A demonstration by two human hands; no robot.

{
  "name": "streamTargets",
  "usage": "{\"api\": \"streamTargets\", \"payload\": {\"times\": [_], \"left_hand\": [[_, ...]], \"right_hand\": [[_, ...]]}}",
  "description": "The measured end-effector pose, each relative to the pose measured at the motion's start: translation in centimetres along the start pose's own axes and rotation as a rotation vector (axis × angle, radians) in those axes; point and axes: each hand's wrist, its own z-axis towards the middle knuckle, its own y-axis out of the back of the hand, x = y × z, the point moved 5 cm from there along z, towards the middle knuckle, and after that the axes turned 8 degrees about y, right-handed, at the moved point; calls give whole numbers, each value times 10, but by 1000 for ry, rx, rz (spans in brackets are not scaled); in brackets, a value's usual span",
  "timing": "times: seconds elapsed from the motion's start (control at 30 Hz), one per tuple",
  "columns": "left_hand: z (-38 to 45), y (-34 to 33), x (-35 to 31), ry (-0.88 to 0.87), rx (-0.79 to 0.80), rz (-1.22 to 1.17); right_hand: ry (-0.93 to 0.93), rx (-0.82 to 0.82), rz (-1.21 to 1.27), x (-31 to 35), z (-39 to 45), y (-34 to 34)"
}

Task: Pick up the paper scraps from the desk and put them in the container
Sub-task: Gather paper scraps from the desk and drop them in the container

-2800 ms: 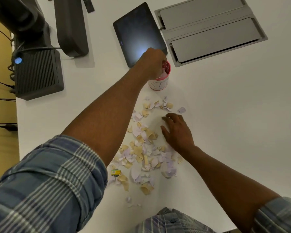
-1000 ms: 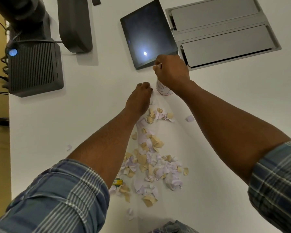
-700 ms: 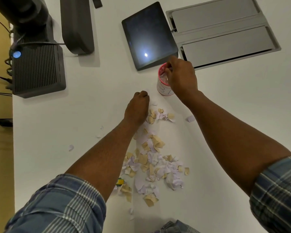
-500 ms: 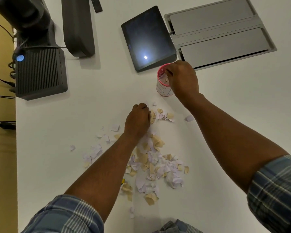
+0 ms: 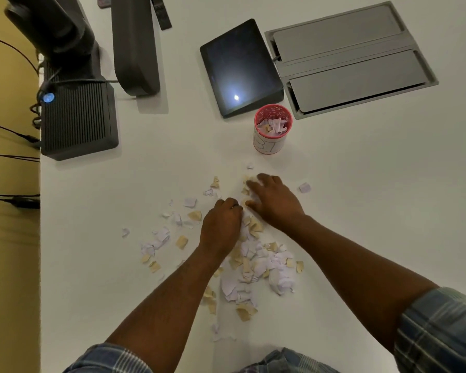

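Torn white and tan paper scraps (image 5: 253, 267) lie scattered over the white desk (image 5: 361, 200), with a thinner patch (image 5: 159, 240) to the left. A pink-rimmed cup (image 5: 271, 130) with scraps inside stands beyond the pile, upright. My left hand (image 5: 221, 224) rests knuckles-up on the pile's upper part, fingers curled over scraps. My right hand (image 5: 275, 200) lies just right of it, fingers spread flat on scraps at the pile's far end. Whatever is under either palm is hidden.
A dark tablet (image 5: 240, 68) lies just behind the cup, a grey recessed cable hatch (image 5: 353, 57) to its right. A black ribbed box (image 5: 77, 119) with cables and a dark monitor stand (image 5: 135, 47) occupy the far left. The desk's left edge (image 5: 40, 238) drops off.
My right hand left the cup and came down onto the scraps beside my left hand. My left hand slid nearer along the pile. More scraps now show to the left.
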Motion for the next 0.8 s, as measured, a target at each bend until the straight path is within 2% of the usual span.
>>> {"api": "streamTargets", "payload": {"times": [0.13, 0.4, 0.57, 0.8], "left_hand": [[-19, 2, 2, 32, 14, 40], [-71, -2, 19, 107, 111, 70], [-107, -13, 29, 165, 152, 29], [-130, -8, 39, 127, 139, -275]], "right_hand": [[177, 17, -135, 25, -14, -13], [246, 72, -157, 42, -65, -36], [193, 107, -160, 46, -90, -40], [15, 141, 52, 53, -106, -33]]}}
